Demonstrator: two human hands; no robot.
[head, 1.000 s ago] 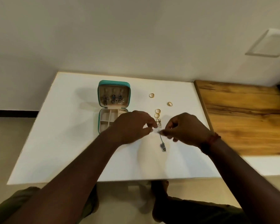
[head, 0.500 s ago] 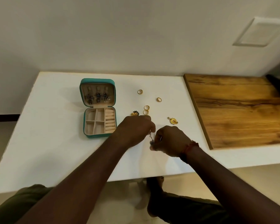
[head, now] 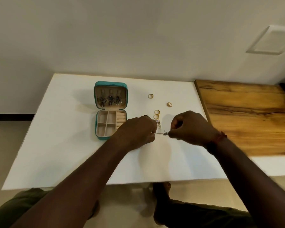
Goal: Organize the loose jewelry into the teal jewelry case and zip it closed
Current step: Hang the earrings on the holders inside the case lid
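Observation:
The teal jewelry case (head: 96, 122) lies open on the white table (head: 59, 145), with three dark earrings (head: 110, 99) hanging inside its upright lid and beige compartments in its base. My left hand (head: 138, 131) and my right hand (head: 189, 127) pinch the two ends of a thin silver chain with a small dark pendant (head: 164, 133), stretched level between them just above the table. Gold rings lie beyond the hands: one (head: 150, 96), another (head: 169, 104), and a touching pair (head: 156, 114). A small clear-stone piece (head: 158, 124) lies under the pair.
A wooden board (head: 247, 116) covers the table's right side. A dark ornament (head: 145, 116) peeks out just behind my left hand. A wall stands behind the table. My knees and a foot show below the table's front edge.
The chain, bunched between my hands half a second ago, is now pulled out straight as my hands drew apart. The view shifted left, then back.

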